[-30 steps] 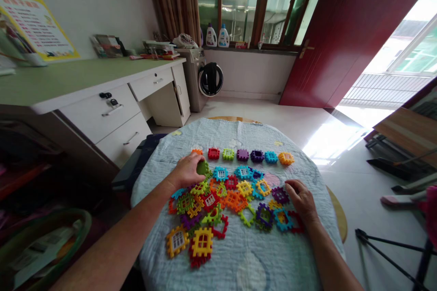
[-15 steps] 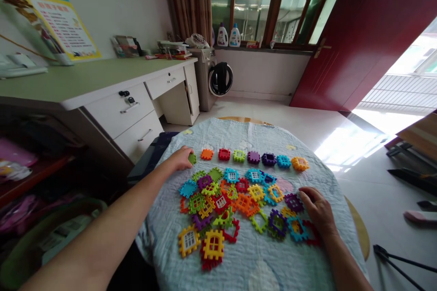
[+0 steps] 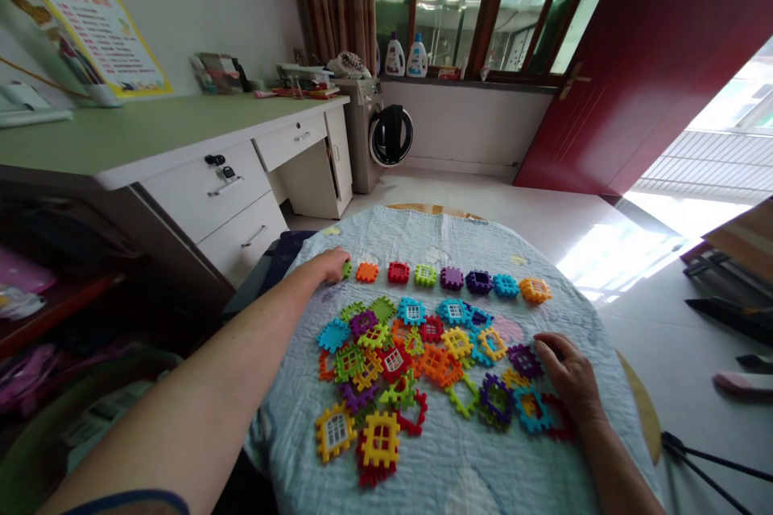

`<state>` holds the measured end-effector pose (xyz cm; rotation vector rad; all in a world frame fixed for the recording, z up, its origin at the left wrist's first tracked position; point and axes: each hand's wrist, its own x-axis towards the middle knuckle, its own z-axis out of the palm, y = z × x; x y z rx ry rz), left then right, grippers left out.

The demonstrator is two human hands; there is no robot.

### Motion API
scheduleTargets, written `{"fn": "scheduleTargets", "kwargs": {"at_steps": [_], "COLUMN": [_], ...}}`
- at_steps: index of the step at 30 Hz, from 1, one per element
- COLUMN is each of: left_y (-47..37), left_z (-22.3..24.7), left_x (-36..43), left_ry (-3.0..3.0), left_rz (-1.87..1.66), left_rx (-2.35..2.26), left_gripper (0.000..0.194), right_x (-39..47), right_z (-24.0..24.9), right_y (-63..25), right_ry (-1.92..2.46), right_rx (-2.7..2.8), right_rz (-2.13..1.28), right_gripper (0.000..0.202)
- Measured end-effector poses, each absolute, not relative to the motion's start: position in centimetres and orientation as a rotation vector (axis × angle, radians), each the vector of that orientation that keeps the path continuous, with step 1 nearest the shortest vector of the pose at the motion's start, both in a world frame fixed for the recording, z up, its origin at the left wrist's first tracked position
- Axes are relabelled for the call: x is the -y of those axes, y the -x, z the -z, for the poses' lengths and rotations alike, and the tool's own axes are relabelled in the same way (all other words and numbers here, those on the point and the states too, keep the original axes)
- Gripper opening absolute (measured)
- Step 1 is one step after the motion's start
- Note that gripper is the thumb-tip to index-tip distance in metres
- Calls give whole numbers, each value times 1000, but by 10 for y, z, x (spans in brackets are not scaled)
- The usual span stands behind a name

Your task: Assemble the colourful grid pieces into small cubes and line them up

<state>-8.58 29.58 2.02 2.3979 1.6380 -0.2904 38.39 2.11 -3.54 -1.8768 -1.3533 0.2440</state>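
At the left end of a row of toy building blocks, my left hand (image 3: 332, 265) is closed on a green building block (image 3: 346, 269), partly hidden by the fingers. Beside it in the row lie an orange block (image 3: 367, 272), a red block (image 3: 398, 272) and a lime block (image 3: 425, 275). Further right come a dark purple block (image 3: 479, 282), a blue block (image 3: 506, 285) and a yellow-orange block (image 3: 535, 290). My right hand (image 3: 569, 374) rests open on the cloth, nearest to a purple window-shaped block (image 3: 525, 360). A red piece (image 3: 559, 417) lies partly under its wrist.
A pile of mixed blocks (image 3: 435, 362) spreads over the light blue cloth (image 3: 459, 467) on the round table. At the left stands a desk (image 3: 181, 129) with drawers; behind are a washing machine (image 3: 362, 137) and a red door (image 3: 628, 64). A black stand (image 3: 718, 459) is at right.
My left hand has moved slightly right and up with the green block, closer to the orange one. My right hand stays by the purple block. The view has shifted a little.
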Motion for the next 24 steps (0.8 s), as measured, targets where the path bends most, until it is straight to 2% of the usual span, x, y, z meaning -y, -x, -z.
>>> {"fn": "scheduleTargets", "kwargs": {"at_steps": [6, 11, 14, 18, 22, 24], "left_y": [87, 90, 101, 123, 131, 127], "left_z": [-18, -19, -19, -5, 23, 34], "left_x": [-294, -291, -281, -242, -177, -147], "left_ry": [-2390, -2409, -2440, -2392, -2220, -2166], "left_rz": [327, 282, 146, -279, -789, -910], "left_rx": [-1635, -1647, -1647, -1736, -1872, -1847], "left_gripper": [64, 93, 100, 88, 57, 46], "right_x": [-20, -20, -21, -21, -21, -21], "right_z": [35, 32, 32, 33, 35, 36], "right_y": [-384, -380, -380, -381, -382, -382], "right_ry": [1877, 1852, 1845, 1840, 1845, 1849], "right_rx": [1347, 1330, 1311, 1301, 1314, 1316], "right_rz": [-251, -246, -250, -263, -270, -270], "right_gripper": [35, 33, 33, 32, 32, 32]}}
